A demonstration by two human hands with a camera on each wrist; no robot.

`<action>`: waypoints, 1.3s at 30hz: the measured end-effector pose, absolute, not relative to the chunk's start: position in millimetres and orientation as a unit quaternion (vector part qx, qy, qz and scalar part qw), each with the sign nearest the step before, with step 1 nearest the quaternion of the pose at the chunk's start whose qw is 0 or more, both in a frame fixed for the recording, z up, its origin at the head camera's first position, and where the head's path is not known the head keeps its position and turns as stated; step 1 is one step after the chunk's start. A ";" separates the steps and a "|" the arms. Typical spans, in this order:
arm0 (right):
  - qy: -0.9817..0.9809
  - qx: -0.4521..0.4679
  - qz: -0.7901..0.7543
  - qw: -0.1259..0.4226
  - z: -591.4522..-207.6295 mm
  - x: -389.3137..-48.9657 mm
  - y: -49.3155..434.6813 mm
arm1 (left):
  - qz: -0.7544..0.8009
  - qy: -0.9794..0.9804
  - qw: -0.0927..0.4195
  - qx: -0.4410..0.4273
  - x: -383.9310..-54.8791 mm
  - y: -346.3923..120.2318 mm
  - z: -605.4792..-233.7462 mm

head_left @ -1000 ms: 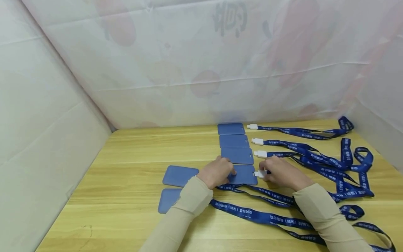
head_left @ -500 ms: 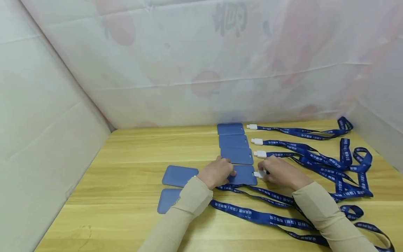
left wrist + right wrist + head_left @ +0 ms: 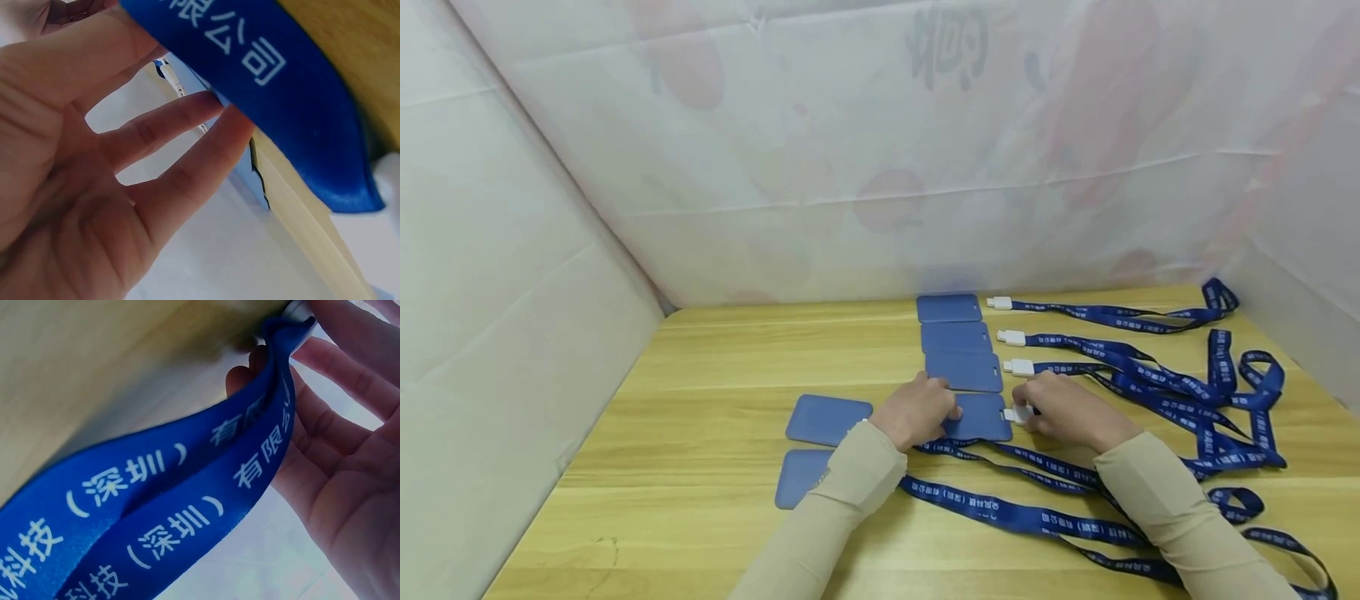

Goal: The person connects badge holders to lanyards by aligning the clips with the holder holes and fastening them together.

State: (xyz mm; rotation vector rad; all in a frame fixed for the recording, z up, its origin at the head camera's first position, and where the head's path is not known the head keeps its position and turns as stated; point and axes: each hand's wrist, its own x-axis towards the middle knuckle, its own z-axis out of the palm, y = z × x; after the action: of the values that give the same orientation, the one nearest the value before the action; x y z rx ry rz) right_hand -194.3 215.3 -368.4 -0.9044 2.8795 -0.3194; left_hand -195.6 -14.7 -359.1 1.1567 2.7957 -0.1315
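In the head view my left hand (image 3: 913,410) rests on a flat blue badge holder (image 3: 981,417), covering its left part and pressing down with the fingertips. Fairly straight fingers (image 3: 187,169) show in the left wrist view, with a printed blue strap (image 3: 269,87) crossing in front. At the holder's slotted right end, my right hand (image 3: 1070,408) pinches the white clip (image 3: 1017,414) of a blue lanyard. The clip's tip meets the slot; whether it is through cannot be seen. In the right wrist view this lanyard (image 3: 181,487) trails away from the fingers.
Three more badge holders (image 3: 964,372) line up behind, each facing a lanyard clip (image 3: 1018,367). Two further holders (image 3: 829,419) lie left of my left forearm. Lanyard straps (image 3: 1000,510) run under my right forearm. White printed sheeting (image 3: 850,167) encloses the wooden table (image 3: 700,500).
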 end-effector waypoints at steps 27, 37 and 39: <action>0.949 -0.298 -0.094 0.047 -368.3 -193.0 214.0 | -0.027 0.920 0.063 0.386 -196.2 -15.5 -359.5; 0.948 -0.300 -0.102 0.042 -369.0 -194.1 214.2 | -0.019 0.923 0.070 0.379 -195.8 -14.9 -358.3; 0.948 -0.298 -0.105 0.043 -369.4 -194.4 214.1 | -0.020 0.923 0.070 0.379 -196.1 -14.9 -358.5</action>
State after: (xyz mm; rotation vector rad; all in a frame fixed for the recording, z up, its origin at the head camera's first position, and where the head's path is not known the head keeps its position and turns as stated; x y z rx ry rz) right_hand -194.4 214.1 -369.4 -0.9122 2.8991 -0.3213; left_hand -196.1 -14.9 -358.5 1.1395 2.7759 -0.0595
